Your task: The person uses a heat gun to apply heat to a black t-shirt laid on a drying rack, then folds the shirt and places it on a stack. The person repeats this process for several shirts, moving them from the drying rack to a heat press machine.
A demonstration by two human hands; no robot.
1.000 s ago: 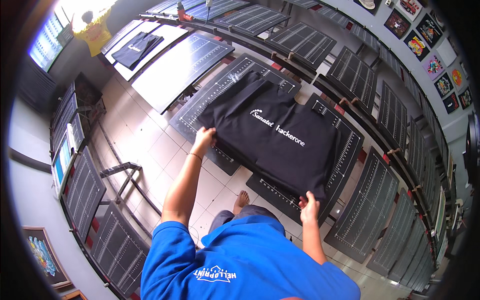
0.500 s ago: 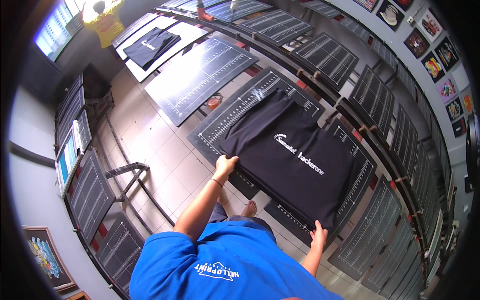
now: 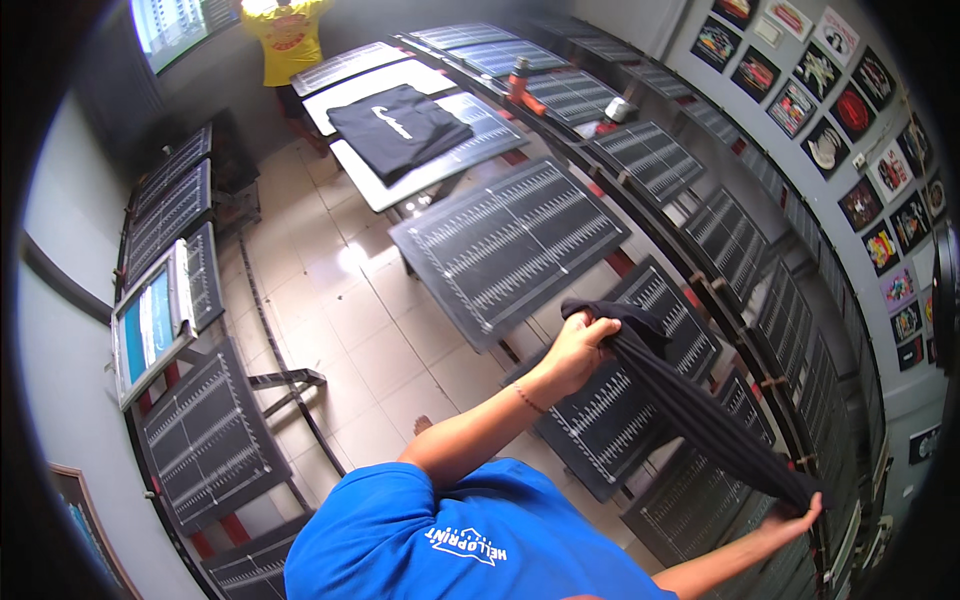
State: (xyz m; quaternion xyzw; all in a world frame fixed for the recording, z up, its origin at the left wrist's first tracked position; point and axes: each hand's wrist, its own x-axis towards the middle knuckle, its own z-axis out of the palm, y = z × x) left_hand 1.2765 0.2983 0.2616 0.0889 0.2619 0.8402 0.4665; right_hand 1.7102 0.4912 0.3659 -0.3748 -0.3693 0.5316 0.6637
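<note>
A black shirt (image 3: 690, 405) hangs lifted between my two hands, bunched into a long, slack band. My left hand (image 3: 582, 350) is closed on its upper end, thumb pressed against the fingers. The lower end is pinched in my right hand (image 3: 797, 517), farther right and nearer to me. Below the cloth lies a dark printing board (image 3: 608, 425) with white ruled marks. The shirt's white print does not show now.
Another ruled board (image 3: 510, 245) stands to the left of the shirt. Farther back, folded black shirts (image 3: 395, 128) lie across white boards. An orange-and-grey tool (image 3: 520, 85) sits on the rail. A framed screen (image 3: 155, 325) leans at left. A person in yellow (image 3: 290, 45) stands at the far end.
The shirt has come up off its board and gathered into a band, carried to the right by both hands. The view has shifted, showing more of the far boards.
</note>
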